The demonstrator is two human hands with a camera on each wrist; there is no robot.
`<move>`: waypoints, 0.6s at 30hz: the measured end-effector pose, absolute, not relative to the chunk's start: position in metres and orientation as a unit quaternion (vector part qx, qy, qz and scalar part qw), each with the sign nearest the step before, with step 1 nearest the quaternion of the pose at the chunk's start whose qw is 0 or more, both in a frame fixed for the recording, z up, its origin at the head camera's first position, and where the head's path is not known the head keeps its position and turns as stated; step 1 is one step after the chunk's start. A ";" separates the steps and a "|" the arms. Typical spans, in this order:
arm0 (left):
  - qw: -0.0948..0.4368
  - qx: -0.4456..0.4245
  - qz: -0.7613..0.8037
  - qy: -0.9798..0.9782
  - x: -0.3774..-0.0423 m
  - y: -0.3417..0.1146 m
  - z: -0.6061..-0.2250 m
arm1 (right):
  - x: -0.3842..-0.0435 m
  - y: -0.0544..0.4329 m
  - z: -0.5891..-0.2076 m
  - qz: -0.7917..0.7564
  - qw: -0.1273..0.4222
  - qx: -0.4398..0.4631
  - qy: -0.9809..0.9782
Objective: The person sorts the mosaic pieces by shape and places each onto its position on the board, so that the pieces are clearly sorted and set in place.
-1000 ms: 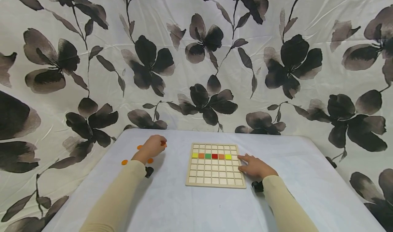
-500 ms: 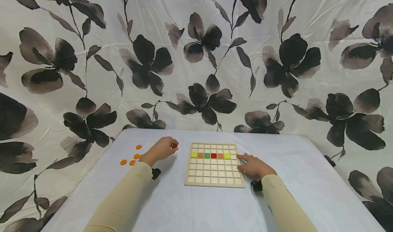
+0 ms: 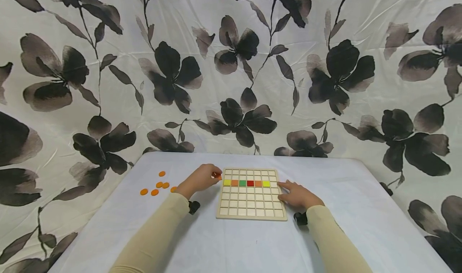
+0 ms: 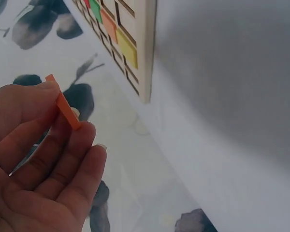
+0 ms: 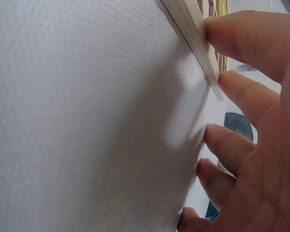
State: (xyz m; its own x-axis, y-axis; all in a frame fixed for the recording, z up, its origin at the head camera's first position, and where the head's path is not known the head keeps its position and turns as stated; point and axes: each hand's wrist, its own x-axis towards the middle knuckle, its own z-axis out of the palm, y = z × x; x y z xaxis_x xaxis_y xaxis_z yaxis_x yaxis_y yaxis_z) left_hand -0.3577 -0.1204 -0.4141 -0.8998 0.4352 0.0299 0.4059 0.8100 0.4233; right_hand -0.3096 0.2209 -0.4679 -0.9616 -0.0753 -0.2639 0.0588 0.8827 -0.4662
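Note:
Between thumb and fingertips, my left hand (image 3: 202, 179) pinches a thin orange tile (image 4: 64, 104), seen nearly edge-on in the left wrist view. This hand is just off the upper left edge of a wooden grid board (image 3: 249, 216). One row of the board carries coloured square tiles: a yellow tile (image 3: 227, 182) at its left end, then orange, green (image 3: 242, 183), red (image 3: 250, 183), orange and a yellow tile (image 3: 266, 184). At the right rim, my right hand (image 3: 299, 194) touches the board with thumb and a finger; its other fingers rest on the cloth.
Several round orange discs (image 3: 155, 192) lie on the white-covered table (image 3: 231, 249), left of the board; the left wrist partly covers one. A floral cloth (image 3: 238, 64) hangs behind the table's far edge.
My left hand has moved right with the orange tile, from above the discs to the board's left edge, uncovering more discs. My right hand has stayed at the board's right rim.

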 end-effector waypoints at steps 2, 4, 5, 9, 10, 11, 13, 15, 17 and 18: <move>0.037 0.223 0.220 0.949 -0.357 -0.115 -0.414 | -0.310 0.221 -0.468 -0.241 0.137 -0.006 0.961; 0.036 0.230 0.222 0.947 -0.356 -0.111 -0.415 | -0.310 0.221 -0.468 -0.241 0.136 -0.007 0.961; 0.034 0.235 0.223 0.946 -0.356 -0.108 -0.415 | -0.310 0.220 -0.468 -0.242 0.137 -0.006 0.961; 0.027 0.255 0.226 0.940 -0.356 -0.099 -0.417 | -0.309 0.220 -0.469 -0.241 0.138 -0.005 0.961; 0.027 0.259 0.228 0.938 -0.356 -0.096 -0.417 | -0.309 0.221 -0.469 -0.241 0.139 -0.005 0.960; 0.027 0.261 0.230 0.937 -0.356 -0.094 -0.418 | -0.309 0.221 -0.469 -0.240 0.140 -0.004 0.961; 0.029 0.265 0.235 0.935 -0.356 -0.088 -0.417 | -0.309 0.221 -0.469 -0.237 0.139 -0.005 0.961; 0.031 0.267 0.238 0.933 -0.356 -0.082 -0.418 | -0.309 0.221 -0.469 -0.236 0.139 -0.003 0.962; 0.033 0.272 0.240 0.931 -0.356 -0.077 -0.418 | -0.309 0.221 -0.469 -0.235 0.139 -0.005 0.962; 0.034 0.275 0.243 0.930 -0.356 -0.074 -0.418 | -0.309 0.221 -0.470 -0.235 0.139 -0.006 0.962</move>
State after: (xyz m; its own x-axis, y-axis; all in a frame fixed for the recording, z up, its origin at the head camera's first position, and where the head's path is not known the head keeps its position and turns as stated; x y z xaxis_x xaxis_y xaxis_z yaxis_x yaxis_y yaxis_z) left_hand -0.3557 -0.0740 -0.4181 -0.8459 0.5287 0.0699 0.4954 0.7305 0.4702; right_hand -0.3087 0.2214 -0.4695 -0.9615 -0.0764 -0.2639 0.0536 0.8898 -0.4531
